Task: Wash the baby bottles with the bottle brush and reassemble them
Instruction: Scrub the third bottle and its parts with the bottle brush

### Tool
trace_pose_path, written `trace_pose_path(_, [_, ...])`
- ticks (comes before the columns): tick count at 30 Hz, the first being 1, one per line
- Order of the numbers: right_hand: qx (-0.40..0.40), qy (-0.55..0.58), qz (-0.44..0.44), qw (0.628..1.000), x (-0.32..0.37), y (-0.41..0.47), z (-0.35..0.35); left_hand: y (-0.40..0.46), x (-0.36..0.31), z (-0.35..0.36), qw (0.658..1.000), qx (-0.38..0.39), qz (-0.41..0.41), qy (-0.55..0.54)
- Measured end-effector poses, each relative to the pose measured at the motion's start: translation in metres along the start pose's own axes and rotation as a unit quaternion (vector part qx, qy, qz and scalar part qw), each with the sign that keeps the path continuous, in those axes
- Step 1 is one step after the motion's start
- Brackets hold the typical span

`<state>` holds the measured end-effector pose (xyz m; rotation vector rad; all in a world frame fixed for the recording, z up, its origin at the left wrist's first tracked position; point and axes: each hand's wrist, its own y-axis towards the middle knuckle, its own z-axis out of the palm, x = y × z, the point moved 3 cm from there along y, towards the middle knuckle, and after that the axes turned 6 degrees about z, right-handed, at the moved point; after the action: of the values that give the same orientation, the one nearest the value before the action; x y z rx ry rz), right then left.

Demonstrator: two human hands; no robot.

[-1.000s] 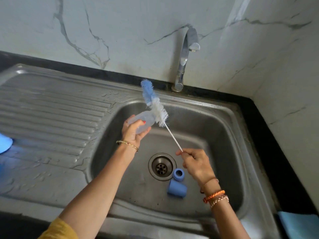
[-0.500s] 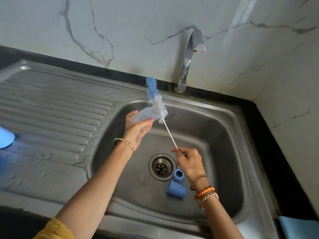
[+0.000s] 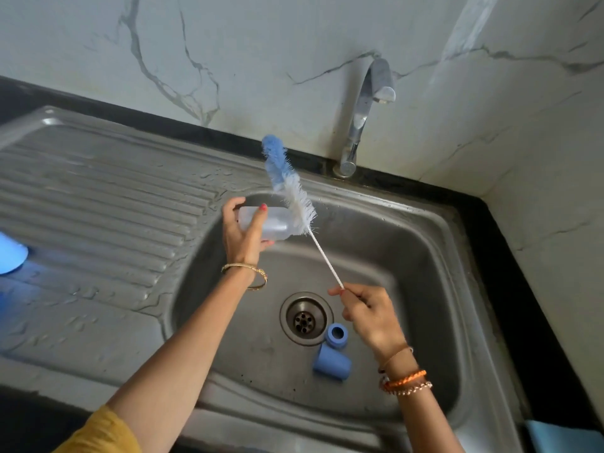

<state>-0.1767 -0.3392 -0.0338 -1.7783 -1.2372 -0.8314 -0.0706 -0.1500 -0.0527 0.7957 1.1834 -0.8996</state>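
Note:
My left hand (image 3: 243, 235) grips a clear baby bottle (image 3: 273, 223) lying sideways above the sink basin (image 3: 408, 256), its mouth toward the right. My right hand (image 3: 367, 313) pinches the thin white handle of the bottle brush (image 3: 291, 188). The blue-and-white bristle head stands outside the bottle, just past its mouth, tilted up to the left. On the basin floor beside the drain (image 3: 305, 318) lie a blue bottle ring (image 3: 336, 335) and a blue cap (image 3: 331, 364).
A chrome tap (image 3: 362, 116) rises behind the basin, with no water running. The ribbed draining board (image 3: 98, 207) stretches to the left, wet, with a blue object (image 3: 11, 253) at its left edge. A blue cloth (image 3: 562, 436) shows at the lower right corner.
The bottle has turned more level in my left hand. The brush stays outside the bottle's mouth, its head a little higher against the bottle. The blue parts in the basin have not moved.

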Motion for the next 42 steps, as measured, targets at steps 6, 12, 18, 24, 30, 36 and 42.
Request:
trace_pose_path(6, [-0.048,0.004,-0.014,0.999,-0.001,0.004,0.015,-0.008,0.011,0.018,0.992,0.108,-0.048,-0.041])
trace_pose_path(12, [0.055,0.03,0.033,0.998,0.002,-0.002,-0.003,0.008,0.013,0.001,0.989,-0.012,-0.11,-0.103])
trace_pose_path(18, [-0.042,0.008,0.01,0.999,0.003,0.003,0.016,-0.013,0.011,0.022,0.995,0.064,-0.074,-0.024])
trace_pose_path(24, [0.059,0.085,0.088,0.991,0.009,-0.005,-0.01,-0.006,0.012,0.01,0.997,-0.023,-0.07,-0.034])
trace_pose_path(30, [-0.017,-0.039,0.036,0.998,-0.005,-0.001,0.008,0.002,0.023,0.001,0.975,-0.048,-0.182,-0.118])
trace_pose_path(36, [-0.016,-0.06,0.021,0.998,-0.005,0.004,0.011,-0.002,0.022,0.009,0.967,0.012,-0.217,-0.133])
trace_pose_path(42, [0.042,-0.023,0.056,0.997,0.006,-0.004,-0.005,0.008,0.011,-0.005,0.968,-0.029,-0.196,-0.153])
